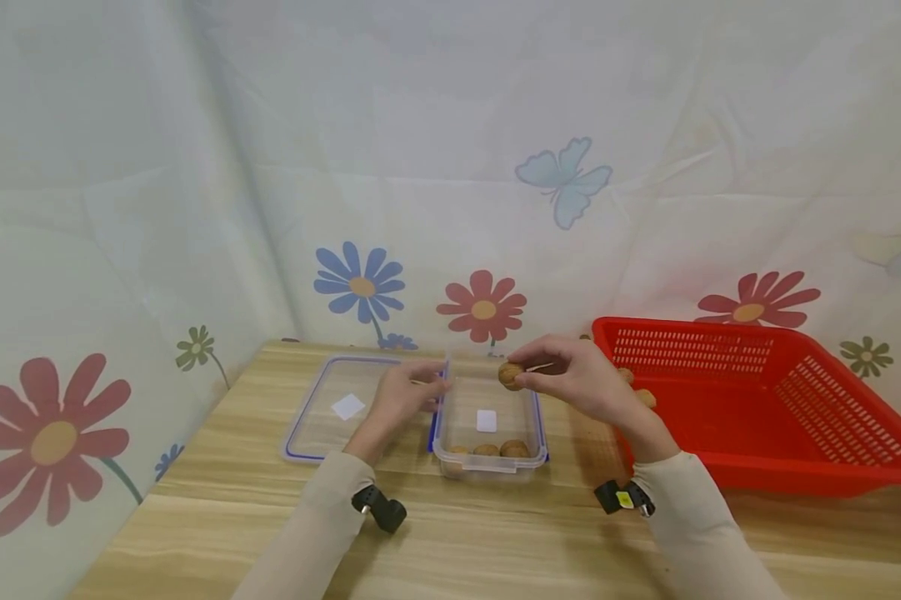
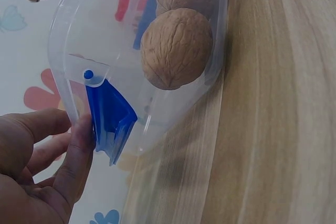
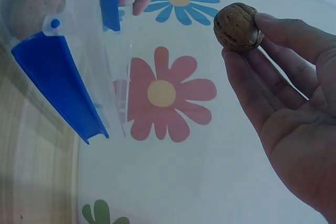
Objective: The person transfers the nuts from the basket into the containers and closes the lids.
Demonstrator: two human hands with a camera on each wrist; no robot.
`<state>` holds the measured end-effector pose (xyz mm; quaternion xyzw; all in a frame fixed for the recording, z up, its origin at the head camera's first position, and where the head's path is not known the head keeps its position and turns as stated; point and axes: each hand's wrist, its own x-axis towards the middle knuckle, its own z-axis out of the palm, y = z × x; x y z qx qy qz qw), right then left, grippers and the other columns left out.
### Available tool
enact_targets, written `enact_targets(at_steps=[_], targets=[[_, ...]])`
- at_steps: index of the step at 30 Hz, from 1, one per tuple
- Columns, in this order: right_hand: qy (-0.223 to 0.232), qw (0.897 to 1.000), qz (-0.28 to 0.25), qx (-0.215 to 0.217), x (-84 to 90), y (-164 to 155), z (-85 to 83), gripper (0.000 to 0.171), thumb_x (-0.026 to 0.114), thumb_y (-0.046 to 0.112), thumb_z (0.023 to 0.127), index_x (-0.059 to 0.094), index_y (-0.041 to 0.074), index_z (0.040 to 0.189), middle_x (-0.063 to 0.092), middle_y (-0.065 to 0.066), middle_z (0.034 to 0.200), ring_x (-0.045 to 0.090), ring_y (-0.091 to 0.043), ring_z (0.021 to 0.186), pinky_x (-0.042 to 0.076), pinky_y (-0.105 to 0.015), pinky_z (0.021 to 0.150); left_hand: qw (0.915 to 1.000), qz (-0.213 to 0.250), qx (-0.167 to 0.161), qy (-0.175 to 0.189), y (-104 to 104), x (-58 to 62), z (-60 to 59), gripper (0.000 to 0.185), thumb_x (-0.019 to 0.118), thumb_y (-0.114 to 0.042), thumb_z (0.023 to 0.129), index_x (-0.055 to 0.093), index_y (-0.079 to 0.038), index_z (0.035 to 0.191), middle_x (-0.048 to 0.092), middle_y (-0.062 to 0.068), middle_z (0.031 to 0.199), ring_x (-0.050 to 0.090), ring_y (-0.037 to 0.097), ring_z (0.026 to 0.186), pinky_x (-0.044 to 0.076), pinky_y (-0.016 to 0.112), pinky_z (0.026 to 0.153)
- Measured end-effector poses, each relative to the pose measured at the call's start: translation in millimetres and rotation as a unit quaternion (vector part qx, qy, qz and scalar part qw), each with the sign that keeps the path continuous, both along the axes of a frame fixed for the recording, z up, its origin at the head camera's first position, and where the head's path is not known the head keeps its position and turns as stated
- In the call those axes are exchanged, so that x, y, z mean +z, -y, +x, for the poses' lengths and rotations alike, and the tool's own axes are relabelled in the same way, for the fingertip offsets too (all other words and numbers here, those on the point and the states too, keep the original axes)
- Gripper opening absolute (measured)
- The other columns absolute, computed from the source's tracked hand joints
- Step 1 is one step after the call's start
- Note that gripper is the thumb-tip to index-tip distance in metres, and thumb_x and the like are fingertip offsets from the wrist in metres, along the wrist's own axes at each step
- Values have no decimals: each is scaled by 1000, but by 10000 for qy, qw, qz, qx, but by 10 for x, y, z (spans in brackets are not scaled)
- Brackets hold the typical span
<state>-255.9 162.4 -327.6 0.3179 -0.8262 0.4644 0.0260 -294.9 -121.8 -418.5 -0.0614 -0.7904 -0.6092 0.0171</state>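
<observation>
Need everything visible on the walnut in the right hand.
The walnut is brown and roundish, with a hard-looking, wrinkled shell, dark pits and a visible seam. The shell looks closed. It is held in the air, pinched between the thumb and fingertips of the right hand. In the head view it appears over the far end of the open clear box. Nothing else visibly touches it.

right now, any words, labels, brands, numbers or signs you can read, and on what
No words, brands or numbers can be read.
White square on the clear lid: no legible writing.
Second white square on the clear box: no legible writing.
Yellow patch on the right wrist strap: too small to read.
</observation>
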Motion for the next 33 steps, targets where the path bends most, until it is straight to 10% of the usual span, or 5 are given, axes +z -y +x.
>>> enact_targets(at_steps=[33], targets=[[260,9971,505,507,-644,549,-38,20,81,5,94,78,4,114,77,-4,108,74,-22,101,64,-35,93,9999,83,-77,-17,-15,12,18,39,75,-5,98,68,4,136,73,21,115,77,39,92,68,36,76]])
